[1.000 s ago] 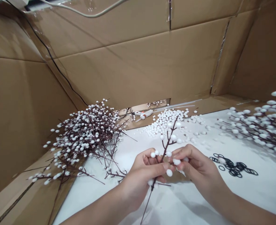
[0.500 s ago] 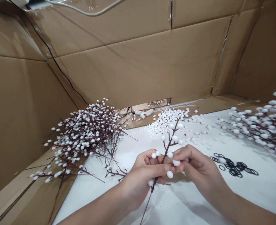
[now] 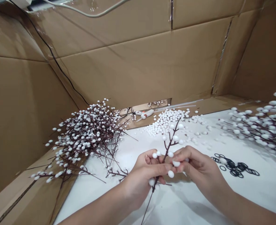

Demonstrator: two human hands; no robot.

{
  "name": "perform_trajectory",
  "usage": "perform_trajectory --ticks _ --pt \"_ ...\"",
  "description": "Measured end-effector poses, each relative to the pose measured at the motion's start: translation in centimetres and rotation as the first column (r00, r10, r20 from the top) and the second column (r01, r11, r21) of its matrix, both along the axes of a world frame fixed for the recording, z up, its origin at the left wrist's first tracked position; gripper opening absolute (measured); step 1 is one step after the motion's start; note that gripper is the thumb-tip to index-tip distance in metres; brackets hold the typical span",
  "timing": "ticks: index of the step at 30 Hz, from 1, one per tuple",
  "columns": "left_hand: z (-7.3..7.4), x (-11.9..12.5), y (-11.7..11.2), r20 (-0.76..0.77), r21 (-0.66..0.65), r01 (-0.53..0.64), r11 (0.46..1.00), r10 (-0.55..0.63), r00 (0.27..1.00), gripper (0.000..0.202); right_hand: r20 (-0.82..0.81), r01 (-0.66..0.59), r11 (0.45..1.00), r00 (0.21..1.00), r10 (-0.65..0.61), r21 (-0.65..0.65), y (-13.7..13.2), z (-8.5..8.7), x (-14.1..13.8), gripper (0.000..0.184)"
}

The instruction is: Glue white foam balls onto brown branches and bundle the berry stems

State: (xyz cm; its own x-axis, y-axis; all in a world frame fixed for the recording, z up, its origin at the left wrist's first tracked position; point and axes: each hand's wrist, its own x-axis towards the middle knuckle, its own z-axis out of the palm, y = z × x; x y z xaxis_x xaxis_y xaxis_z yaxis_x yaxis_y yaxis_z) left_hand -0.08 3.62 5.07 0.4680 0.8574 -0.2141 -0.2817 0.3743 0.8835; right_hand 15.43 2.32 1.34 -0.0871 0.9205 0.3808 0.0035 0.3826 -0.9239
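Observation:
My left hand (image 3: 145, 175) is closed around a thin dark twig (image 3: 169, 142) studded with white foam balls, holding it upright over the white tabletop (image 3: 189, 203). My right hand (image 3: 196, 167) meets it from the right, fingers pinched on a white foam ball (image 3: 176, 163) at the twig's side branch. The twig's stem runs down between my wrists towards the lower edge of the view.
A heap of finished berry twigs (image 3: 86, 134) lies at left, another bundle (image 3: 262, 125) at right. Loose foam balls (image 3: 166, 120) are scattered behind my hands, black rubber rings (image 3: 234, 165) at right. A glue gun (image 3: 146, 114) lies by the cardboard walls (image 3: 140, 62).
Almost nothing moved; both hands and the twig shifted very slightly, keeping the same grip.

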Motion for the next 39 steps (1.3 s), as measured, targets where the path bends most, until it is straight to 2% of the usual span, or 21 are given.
perform_trajectory --ticks 3,6,9,11,15,22,25,29,34,39 --pt "0.1 0.0 0.2 -0.043 -0.001 0.013 1.000 -0.013 0.999 0.016 -0.002 0.024 0.996 1.000 -0.024 -0.085 0.1 0.2 0.0 0.014" --pt "0.0 -0.1 0.7 -0.115 0.030 0.088 0.996 -0.085 0.990 0.016 -0.049 0.031 0.988 0.998 -0.038 -0.148 0.2 0.5 -0.1 0.018" --pt "-0.2 -0.3 1.4 -0.111 0.031 0.122 0.992 -0.118 0.987 0.020 -0.094 0.029 0.983 0.994 -0.047 -0.181 0.4 0.5 -0.1 0.020" --pt "-0.3 -0.5 1.8 -0.094 0.044 0.097 0.994 -0.093 0.991 0.021 -0.085 0.052 0.982 0.994 -0.069 -0.183 0.5 0.3 -0.1 0.021" --pt "0.1 -0.7 2.0 -0.150 0.162 0.034 0.986 -0.010 0.989 0.020 -0.017 0.065 0.969 0.997 -0.072 -0.240 0.5 -0.3 -0.4 0.024" --pt "1.0 -0.6 1.6 -0.295 0.198 0.056 0.979 0.006 0.955 0.028 -0.119 -0.059 0.950 0.993 0.023 -0.308 0.2 -0.1 -1.4 0.028" --pt "1.0 -0.7 1.7 -0.285 0.193 0.067 0.979 -0.010 0.958 0.029 -0.116 -0.112 0.940 0.990 0.078 -0.323 0.1 0.1 -1.4 0.031" --pt "0.7 -1.0 2.2 -0.254 0.176 0.063 0.982 -0.016 0.967 0.024 -0.083 -0.028 0.953 0.997 0.003 -0.303 0.4 0.1 -0.9 0.028" --pt "0.6 -1.3 2.9 -0.175 0.110 0.031 0.993 -0.011 0.985 0.014 -0.196 -0.013 0.953 0.979 -0.048 -0.302 1.1 0.1 -0.2 0.029" --pt "0.5 -1.3 3.1 -0.160 0.076 0.010 0.997 0.002 0.987 0.014 -0.295 -0.037 0.904 0.950 -0.100 -0.426 1.5 0.1 -0.2 0.040"
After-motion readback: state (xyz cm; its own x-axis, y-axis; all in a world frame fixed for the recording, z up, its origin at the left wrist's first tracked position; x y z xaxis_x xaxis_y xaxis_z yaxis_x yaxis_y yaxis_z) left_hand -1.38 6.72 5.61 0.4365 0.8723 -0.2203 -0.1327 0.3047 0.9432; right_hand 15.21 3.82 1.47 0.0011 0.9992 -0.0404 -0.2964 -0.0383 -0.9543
